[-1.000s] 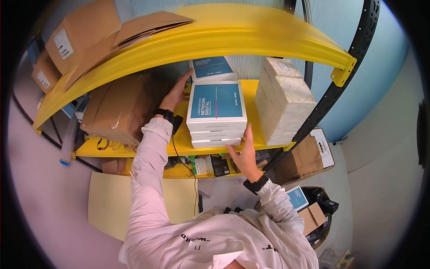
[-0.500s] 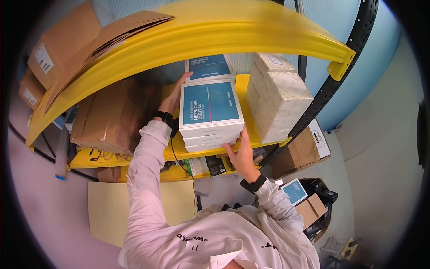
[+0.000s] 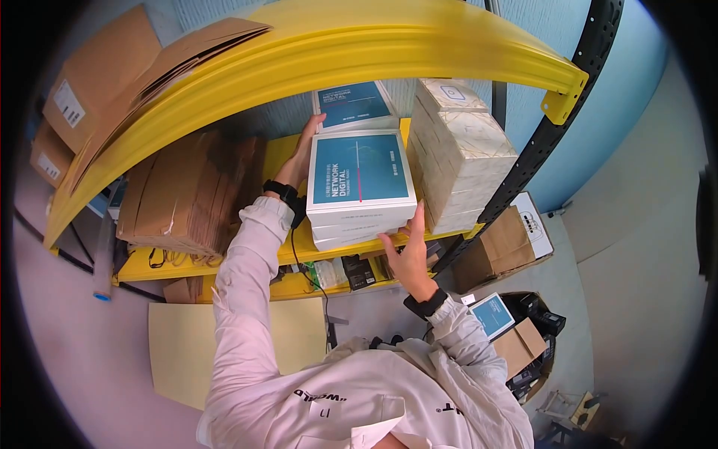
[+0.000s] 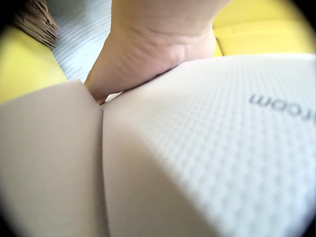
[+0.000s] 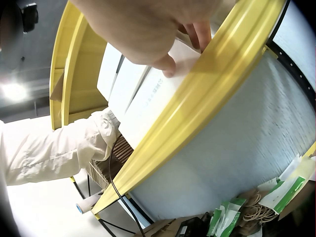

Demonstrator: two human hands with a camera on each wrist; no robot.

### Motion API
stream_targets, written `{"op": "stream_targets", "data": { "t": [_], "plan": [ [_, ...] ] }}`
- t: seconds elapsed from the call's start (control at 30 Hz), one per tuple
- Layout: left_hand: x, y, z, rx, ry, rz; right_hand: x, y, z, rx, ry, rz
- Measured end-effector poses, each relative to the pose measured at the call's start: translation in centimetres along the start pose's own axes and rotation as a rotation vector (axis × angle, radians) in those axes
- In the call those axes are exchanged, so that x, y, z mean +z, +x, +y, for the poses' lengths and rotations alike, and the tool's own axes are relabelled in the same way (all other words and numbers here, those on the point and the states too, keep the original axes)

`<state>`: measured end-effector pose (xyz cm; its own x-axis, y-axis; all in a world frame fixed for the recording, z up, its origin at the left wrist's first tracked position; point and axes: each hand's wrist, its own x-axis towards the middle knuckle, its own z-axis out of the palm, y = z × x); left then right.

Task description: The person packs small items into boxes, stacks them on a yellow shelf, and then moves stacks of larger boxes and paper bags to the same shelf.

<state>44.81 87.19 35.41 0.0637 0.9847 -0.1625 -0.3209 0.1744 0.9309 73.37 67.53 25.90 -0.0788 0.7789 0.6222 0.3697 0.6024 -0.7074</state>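
A stack of white boxes (image 3: 363,212), its top lid printed blue with "NETWORK DIGITAL", stands near the front of the yellow shelf (image 3: 292,254). Behind it lies another such box (image 3: 353,103). My left hand (image 3: 301,153) reaches along the stack's left side, its fingertips by the rear box. In the left wrist view that hand (image 4: 153,54) lies against the white box surfaces, its fingers mostly hidden. At the front right corner is my right hand (image 3: 410,258), thumb on the front and fingers extended up the side. The right wrist view shows its thumb (image 5: 168,65) pressing the front.
Marbled white boxes (image 3: 464,165) stand close to the right, flattened brown cartons (image 3: 179,194) to the left. A yellow upper shelf (image 3: 374,49) hangs overhead. A black post (image 3: 542,153) rises at the right. Below right sits a bin (image 3: 550,352) of boxes.
The stack has shifted right, narrowing the gap to the marbled boxes. Both hands have stayed against it. The head view has swung slightly.
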Motion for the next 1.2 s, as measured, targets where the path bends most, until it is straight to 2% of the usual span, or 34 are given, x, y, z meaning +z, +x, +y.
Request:
{"op": "stream_targets", "data": {
  "t": [0.1,0.47,0.67,0.8,0.87,0.93,1.0,1.03,1.07,1.1,1.13,1.17,1.2],
  "plan": [
    [-0.4,0.7,-0.3,0.075,0.103,-0.077,-0.4,-0.3,0.2,0.036,0.015,-0.013],
    [1.0,0.0,-0.1,0.013,0.015,0.141,-1.6,-0.5,0.0,-0.005,-0.030,0.019],
    [0.6,-1.5,-0.6,-0.023,-0.042,0.282,-1.8,-0.8,0.2,0.030,0.005,-0.017],
    [-1.0,-3.3,-1.5,-0.041,-0.078,0.371,-2.2,-0.8,-0.8,-0.103,0.005,0.072],
    [-2.5,-5.4,-2.5,-0.108,0.092,0.233,-2.3,-0.7,-0.8,-0.143,0.009,0.092],
    [-1.4,-8.8,-3.0,-0.070,0.146,0.296,-2.4,-0.5,-1.0,-0.037,0.007,0.048],
    [0.8,-11.8,-3.4,-0.043,0.169,0.378,-2.5,-0.1,-1.3,-0.028,0.029,0.055],
    [0.5,-12.1,-3.8,-0.038,0.166,0.387,-2.4,0.1,-1.5,-0.010,0.045,0.072],
    [-0.1,-12.1,-4.8,-0.063,0.114,0.167,-2.5,0.7,-2.5,0.074,0.203,0.073],
    [1.1,-13.7,-4.1,-0.089,0.062,-0.056,-2.5,0.9,-2.4,0.074,0.207,0.064],
    [3.5,-15.2,-4.5,0.028,0.055,0.137,-2.7,1.2,-2.1,0.128,0.262,0.019],
    [3.8,-15.2,-4.9,0.029,0.051,0.145,-2.9,1.4,-1.9,0.181,0.314,-0.025],
    [4.0,-15.1,-5.2,0.075,0.029,0.132,-2.8,1.6,-1.4,0.156,0.314,-0.036]
  ]
}}
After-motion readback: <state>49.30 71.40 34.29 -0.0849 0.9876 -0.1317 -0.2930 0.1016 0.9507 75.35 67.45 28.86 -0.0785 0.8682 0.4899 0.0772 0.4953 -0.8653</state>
